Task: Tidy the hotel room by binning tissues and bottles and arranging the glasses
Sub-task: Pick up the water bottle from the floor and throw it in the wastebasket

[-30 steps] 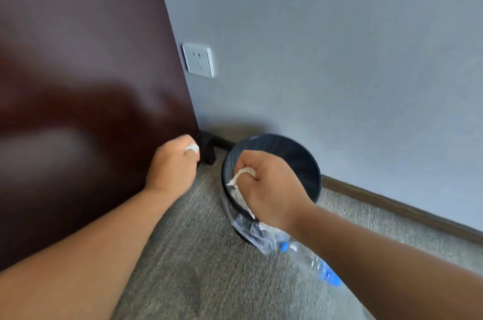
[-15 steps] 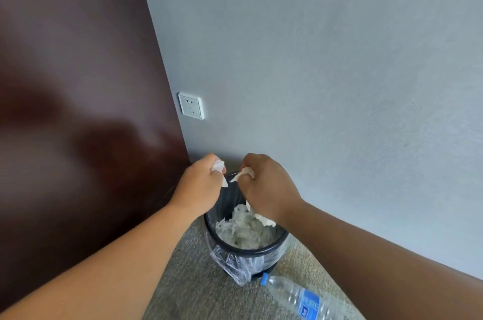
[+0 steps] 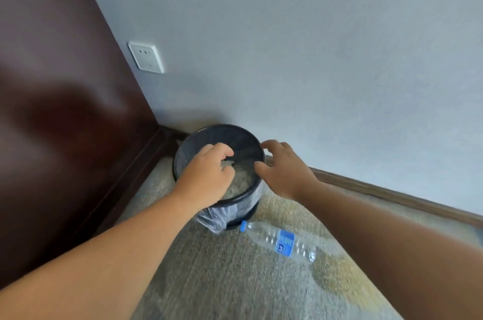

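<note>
A round black mesh bin [image 3: 243, 140] with a clear plastic liner stands on the carpet in the corner. White crumpled tissues [image 3: 241, 185] lie inside it. My left hand [image 3: 206, 176] hovers over the bin's mouth with its fingers loosely curled and nothing visible in them. My right hand [image 3: 283, 168] is at the bin's right rim, fingers spread and empty. A clear plastic water bottle [image 3: 278, 240] with a blue cap and blue label lies on its side on the carpet just in front of the bin.
A dark brown wooden panel [image 3: 65, 97] rises on the left, close to the bin. A grey wall [image 3: 313, 58] with a white socket [image 3: 145, 57] and a brown skirting board [image 3: 392, 195] stands behind. Beige carpet [image 3: 222, 280] covers the floor.
Both hands held tissues over the bin earlier; now the tissues are out of my hands and in the bin. My right hand has moved to the bin's right rim.
</note>
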Tool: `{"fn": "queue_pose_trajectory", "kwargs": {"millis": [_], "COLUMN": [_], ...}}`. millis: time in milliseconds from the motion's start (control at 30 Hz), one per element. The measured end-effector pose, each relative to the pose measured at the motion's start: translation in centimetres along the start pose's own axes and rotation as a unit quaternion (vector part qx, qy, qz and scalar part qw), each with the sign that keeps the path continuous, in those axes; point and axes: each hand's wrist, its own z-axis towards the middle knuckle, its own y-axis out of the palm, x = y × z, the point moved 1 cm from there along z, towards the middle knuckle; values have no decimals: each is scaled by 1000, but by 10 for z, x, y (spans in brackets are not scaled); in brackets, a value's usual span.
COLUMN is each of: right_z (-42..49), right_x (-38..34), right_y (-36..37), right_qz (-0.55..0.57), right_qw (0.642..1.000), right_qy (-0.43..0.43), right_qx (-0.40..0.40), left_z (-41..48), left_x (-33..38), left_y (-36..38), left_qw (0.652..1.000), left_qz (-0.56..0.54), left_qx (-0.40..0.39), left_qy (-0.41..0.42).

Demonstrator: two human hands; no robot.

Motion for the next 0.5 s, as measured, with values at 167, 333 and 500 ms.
{"fn": "queue_pose_trajectory", "kwargs": {"millis": [167, 333, 500], "right_z": [-25, -34, -42], "right_x": [39, 57, 74], "right_y": [-6, -14, -17], "right_qz": [-34, -36, -47], "right_qw": [999, 999, 998], "right_qy": [31, 22, 19], "right_qx": [-24, -28, -30], "left_z": [-17, -23, -34], "left_x": [37, 59, 65], "left_y": [34, 56, 80], "left_qw": [999, 998, 998], "left_qz": [-16, -20, -16], "left_qx": [-36, -44, -53], "left_qy": [23, 39, 26]}}
